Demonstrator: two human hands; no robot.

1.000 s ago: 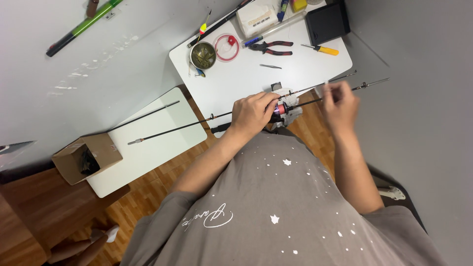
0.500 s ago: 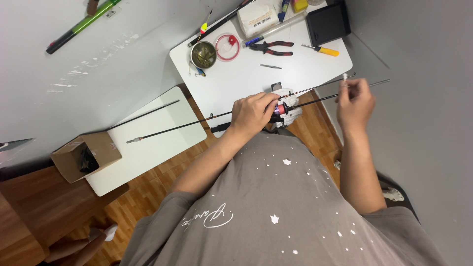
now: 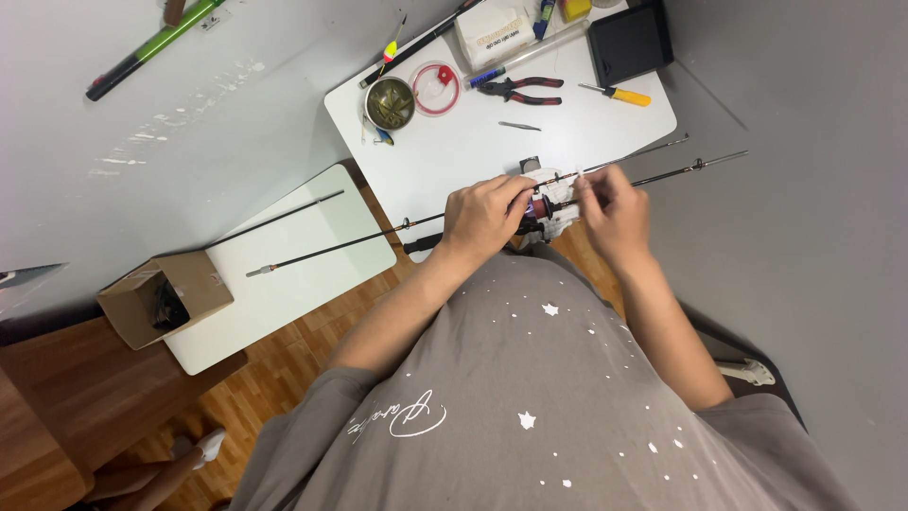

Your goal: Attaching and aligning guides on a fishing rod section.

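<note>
Both hands work at the near edge of the white tabletop (image 3: 454, 151), over a fishing rod (image 3: 653, 176) that runs across the person's front. The left hand (image 3: 482, 220) is clenched around the rod at the reel seat, fingers wrapped over the top, grasping it firmly. Just beside it, the right hand (image 3: 615, 213) pinches something small and pale at the reel (image 3: 541, 208), a dark red and black part sitting between the two hands; what exactly the fingertips hold is too small to tell.

The rod's thin dark blank (image 3: 331, 248) stretches away to the left, past the tabletop's near edge and across a second, lower white tabletop (image 3: 284, 303), ending near its middle. To the right the rod sticks out well beyond the tabletop's right edge, over the grey floor (image 3: 813, 265).

Toward the far edge of the tabletop lie red-handled pliers (image 3: 520, 90), a screwdriver with a yellow handle (image 3: 619, 94), a round metal tin (image 3: 391, 102), a red ring of line (image 3: 435, 88) and a black box (image 3: 629, 43) at the far right corner. A small metal piece (image 3: 520, 126) lies near the middle. An open cardboard box (image 3: 165, 298) sits at the left end of the lower tabletop.
</note>
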